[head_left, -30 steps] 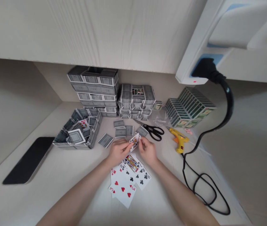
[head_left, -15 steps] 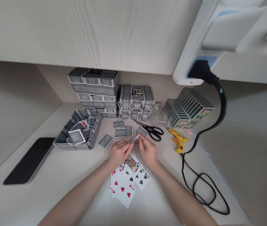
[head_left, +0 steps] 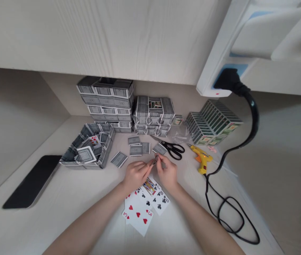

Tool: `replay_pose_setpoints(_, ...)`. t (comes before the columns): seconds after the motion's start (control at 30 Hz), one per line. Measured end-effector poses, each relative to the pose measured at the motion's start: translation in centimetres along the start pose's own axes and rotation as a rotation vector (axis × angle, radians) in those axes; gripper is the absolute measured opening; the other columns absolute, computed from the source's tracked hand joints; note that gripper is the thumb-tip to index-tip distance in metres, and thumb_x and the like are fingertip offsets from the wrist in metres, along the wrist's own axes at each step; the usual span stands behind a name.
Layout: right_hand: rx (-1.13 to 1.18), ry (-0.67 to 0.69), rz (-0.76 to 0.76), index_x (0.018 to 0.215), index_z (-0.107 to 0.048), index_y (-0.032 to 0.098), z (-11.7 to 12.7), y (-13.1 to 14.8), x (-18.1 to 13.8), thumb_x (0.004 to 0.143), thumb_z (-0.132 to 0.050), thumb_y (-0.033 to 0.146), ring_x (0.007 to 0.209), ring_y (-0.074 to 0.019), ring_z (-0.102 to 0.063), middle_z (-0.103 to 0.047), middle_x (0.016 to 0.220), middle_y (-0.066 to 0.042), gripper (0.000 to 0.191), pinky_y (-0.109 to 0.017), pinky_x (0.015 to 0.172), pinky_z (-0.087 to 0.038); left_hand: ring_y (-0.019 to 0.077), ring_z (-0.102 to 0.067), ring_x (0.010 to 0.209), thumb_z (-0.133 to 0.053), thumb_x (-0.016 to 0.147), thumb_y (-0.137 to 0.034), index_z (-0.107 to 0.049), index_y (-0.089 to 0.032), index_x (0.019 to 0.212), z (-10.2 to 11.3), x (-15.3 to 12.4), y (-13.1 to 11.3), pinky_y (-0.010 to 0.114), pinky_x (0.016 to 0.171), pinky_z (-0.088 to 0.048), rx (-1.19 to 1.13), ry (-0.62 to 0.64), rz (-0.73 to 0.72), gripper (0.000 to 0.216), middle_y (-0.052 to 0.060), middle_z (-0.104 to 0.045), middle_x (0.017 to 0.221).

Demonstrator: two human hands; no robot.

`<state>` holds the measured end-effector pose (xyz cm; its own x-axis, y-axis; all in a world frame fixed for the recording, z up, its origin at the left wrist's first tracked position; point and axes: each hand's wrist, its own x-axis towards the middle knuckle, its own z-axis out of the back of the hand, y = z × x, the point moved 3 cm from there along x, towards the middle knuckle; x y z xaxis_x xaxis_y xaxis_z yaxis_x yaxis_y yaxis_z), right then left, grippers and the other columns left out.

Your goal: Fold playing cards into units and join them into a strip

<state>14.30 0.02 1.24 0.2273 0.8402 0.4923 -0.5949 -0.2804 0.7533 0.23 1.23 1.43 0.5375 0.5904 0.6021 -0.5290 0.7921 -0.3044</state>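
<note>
Between my two hands is a playing card (head_left: pixel 155 160), turned nearly edge-on so that only a narrow strip shows. My left hand (head_left: pixel 137 174) pinches its left side, and my right hand (head_left: pixel 167 171) grips the right side with thumb and fingers. Below my hands, loose playing cards (head_left: pixel 139 213) lie face up in an overlapping spread, a three of hearts at the front. Several folded cards (head_left: pixel 135 150), grey backs up, rest just beyond my left hand. Black-handled scissors (head_left: pixel 174 150) lie beyond my right hand, their blades partly over a folded card (head_left: pixel 159 148).
A card-built tray (head_left: pixel 105 156) holding cards stands left, beside a black phone (head_left: pixel 33 181). Card-built blocks (head_left: pixel 108 101) line the back. Stacked card boxes (head_left: pixel 214 122) stand right, near a yellow glue gun (head_left: pixel 201 158). Its black cord (head_left: pixel 223 209) loops along the right side.
The card in my hands has turned more edge-on, hiding its printed face. My fingers have shifted slightly around it, while the things on the table stay put.
</note>
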Motion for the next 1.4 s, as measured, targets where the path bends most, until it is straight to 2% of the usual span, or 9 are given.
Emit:
replay_pose_setpoints(0.1,-0.059,-0.049,0.070,0.098,-0.064,0.016,0.0,0.5,-0.3,0.084,-0.045,0.023,0.079,-0.0188,-0.067,-0.070,0.093,-0.008,0.024,-0.029,0.072,-0.053,0.0140,-0.057,0.062,-0.044,0.084,-0.016,-0.053,-0.013,0.109,0.1,-0.1,-0.4,0.028,0.057,-0.045,0.063,-0.053,-0.123,0.027,0.004,-0.063,0.066)
replay_pose_setpoints(0.23,-0.112,-0.104,0.091,0.095,-0.064,0.015,-0.1,0.9,-0.5,0.083,-0.046,0.022,0.078,-0.0190,-0.068,-0.070,0.093,-0.009,0.023,-0.028,0.067,-0.054,0.0142,-0.059,0.062,-0.045,0.084,-0.015,-0.050,-0.011,0.111,0.2,-0.2,-0.8,0.028,0.054,-0.046,0.144,-0.046,-0.205,0.028,0.004,-0.063,0.067)
replay_pose_setpoints(0.7,0.042,-0.136,-0.044,0.090,-0.067,0.018,0.1,0.3,-0.6,0.080,-0.053,0.026,0.078,-0.0201,-0.067,-0.071,0.088,-0.008,0.020,-0.030,0.071,-0.053,0.0145,-0.059,0.063,-0.046,0.083,-0.013,-0.049,-0.011,0.113,0.5,0.0,-1.0,0.028,0.055,-0.045,0.162,-0.071,-0.197,0.030,0.005,-0.064,0.069)
replay_pose_setpoints(0.8,0.167,-0.081,-0.097,0.092,-0.066,0.017,-0.2,-0.5,-0.1,0.079,-0.053,0.026,0.080,-0.0196,-0.066,-0.070,0.089,-0.007,0.021,-0.031,0.074,-0.053,0.0138,-0.057,0.061,-0.046,0.083,-0.014,-0.053,-0.012,0.107,0.6,0.2,-0.8,0.028,0.056,-0.044,0.132,-0.089,-0.128,0.024,0.004,-0.063,0.066)
replay_pose_setpoints(0.9,0.278,-0.016,-0.145,0.092,-0.064,0.017,-0.6,-1.5,0.5,0.077,-0.055,0.028,0.078,-0.0189,-0.066,-0.070,0.088,-0.008,0.021,-0.031,0.072,-0.053,0.0120,-0.054,0.057,-0.048,0.083,-0.015,-0.058,-0.015,0.087,0.8,0.3,-0.4,0.026,0.055,-0.041,0.106,-0.126,-0.016,0.012,0.002,-0.059,0.060)
replay_pose_setpoints(0.97,0.322,0.049,-0.162,0.089,-0.064,0.017,-0.9,-2.1,0.8,0.076,-0.056,0.030,0.077,-0.0186,-0.066,-0.069,0.087,-0.007,0.020,-0.031,0.070,-0.053,0.0108,-0.052,0.053,-0.048,0.083,-0.015,-0.056,-0.016,0.070,0.9,0.4,-0.1,0.025,0.053,-0.038,0.095,-0.160,0.042,0.015,0.000,-0.055,0.055)
replay_pose_setpoints(1.03,0.345,0.095,-0.171,0.086,-0.064,0.017,-1.2,-2.5,1.0,0.075,-0.056,0.031,0.075,-0.0182,-0.065,-0.069,0.084,-0.007,0.019,-0.030,0.069,-0.053,0.0099,-0.050,0.051,-0.048,0.083,-0.016,-0.052,-0.016,0.062,1.0,0.3,0.0,0.024,0.052,-0.036,0.086,-0.177,0.072,0.022,-0.001,-0.052,0.052)
replay_pose_setpoints(1.3,0.223,0.120,-0.127,0.074,-0.059,0.017,-1.1,-2.6,0.9,0.077,-0.053,0.033,0.063,-0.0157,-0.062,-0.067,0.070,-0.004,0.017,-0.027,0.062,-0.051,0.0100,-0.048,0.050,-0.048,0.083,-0.018,-0.050,-0.017,0.058,0.6,0.3,0.2,0.024,0.051,-0.035,0.061,-0.148,0.075,0.025,-0.001,-0.050,0.050)
replay_pose_setpoints(1.4,0.094,0.119,-0.073,0.072,-0.059,0.018,-1.0,-2.1,0.6,0.078,-0.050,0.032,0.060,-0.0153,-0.062,-0.067,0.067,-0.003,0.018,-0.025,0.059,-0.049,0.0106,-0.050,0.051,-0.048,0.083,-0.017,-0.055,-0.016,0.065,0.5,0.2,0.0,0.024,0.052,-0.037,0.057,-0.111,0.019,0.019,-0.001,-0.052,0.052)
